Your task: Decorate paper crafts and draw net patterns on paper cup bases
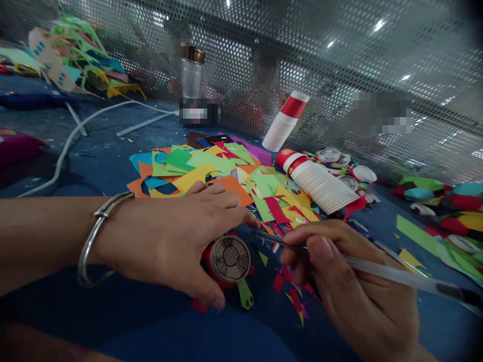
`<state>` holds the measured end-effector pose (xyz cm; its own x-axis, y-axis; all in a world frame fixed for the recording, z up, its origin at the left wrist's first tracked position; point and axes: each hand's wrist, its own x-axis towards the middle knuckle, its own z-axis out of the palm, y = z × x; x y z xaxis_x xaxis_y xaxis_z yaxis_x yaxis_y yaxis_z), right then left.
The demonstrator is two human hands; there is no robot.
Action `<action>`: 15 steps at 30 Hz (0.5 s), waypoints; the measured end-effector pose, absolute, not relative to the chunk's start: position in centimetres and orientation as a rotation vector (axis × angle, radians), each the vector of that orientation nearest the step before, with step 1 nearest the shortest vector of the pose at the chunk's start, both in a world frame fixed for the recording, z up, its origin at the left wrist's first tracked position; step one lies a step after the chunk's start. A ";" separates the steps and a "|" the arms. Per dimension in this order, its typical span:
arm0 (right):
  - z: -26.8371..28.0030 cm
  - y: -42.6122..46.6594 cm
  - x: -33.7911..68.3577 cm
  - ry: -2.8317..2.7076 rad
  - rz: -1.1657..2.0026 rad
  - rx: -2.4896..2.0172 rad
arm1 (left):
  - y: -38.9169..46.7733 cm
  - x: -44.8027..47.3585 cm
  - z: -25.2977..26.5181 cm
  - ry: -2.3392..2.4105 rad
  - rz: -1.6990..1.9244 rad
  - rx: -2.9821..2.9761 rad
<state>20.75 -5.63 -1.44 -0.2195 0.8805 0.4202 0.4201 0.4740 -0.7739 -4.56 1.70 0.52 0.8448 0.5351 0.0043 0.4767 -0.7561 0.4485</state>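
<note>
Head view: person at a blue surface [98, 151], both hands in frame.
Cup piece [230, 259]: mid-surface, on the near-edge side of the paper pile, drawn round face up, red wall showing.
Left hand [171, 236]: spread, thumb and fingers arched around the cup piece; firm contact can't be confirmed.
Right hand [349, 286]: pinching a pen [381, 271] between thumb and fingers, tip just short of the left index finger, apart from the drawn face.
Drawing: gridded centre circle plus radiating dark lines around the ring; looks mostly done.
Green tab [245, 295]: sticks out from the cup piece toward the near edge, dark eye-like marks on it; reads as in place.
Red bits: a few poke out around the cup piece; can't tell attached parts from scraps.
Left to do: by my read only small touches; the side under the left hand is hidden, so no firm call.
Paper pile [211, 168]: loose colored cutoffs, between the cup piece and the far edge.
Cup stacks: one tilted [285, 123] by the far edge, one lying [320, 183] nearer the right edge.
Small scraps [296, 296]: between the hands, uncollected.
</note>
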 end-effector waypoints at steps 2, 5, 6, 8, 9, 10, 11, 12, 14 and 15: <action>-1.3 -5.8 20.8 -1.833 0.644 -1.114 | 1.9 -4.4 0.9 0.763 0.144 2.520; -1.2 -5.9 20.7 -1.905 0.601 -1.135 | 2.0 -4.0 0.9 0.788 0.127 2.459; -1.2 -5.8 20.7 -1.941 0.578 -1.128 | 2.0 -3.8 0.8 0.797 0.130 2.447; -1.1 -5.7 20.5 -2.010 0.535 -1.089 | 1.9 -3.5 0.4 0.828 0.165 2.434; -1.1 -5.6 20.4 -2.026 0.512 -1.072 | 1.8 -3.3 0.1 0.843 0.195 2.435; -1.1 -5.5 20.4 -2.036 0.490 -1.063 | 1.7 -3.2 -0.1 0.859 0.228 2.440; -1.1 -5.5 20.3 -2.042 0.478 -1.062 | 1.6 -3.1 -0.4 0.869 0.259 2.450; -1.1 -5.5 20.3 -2.047 0.471 -1.062 | 1.5 -3.0 -0.7 0.876 0.289 2.464; -1.0 -5.5 20.2 -2.062 0.464 -1.065 | 1.4 -3.0 -1.2 0.873 0.341 2.494; -1.0 -5.5 20.2 -2.073 0.464 -1.065 | 1.3 -3.0 -1.3 0.869 0.369 2.507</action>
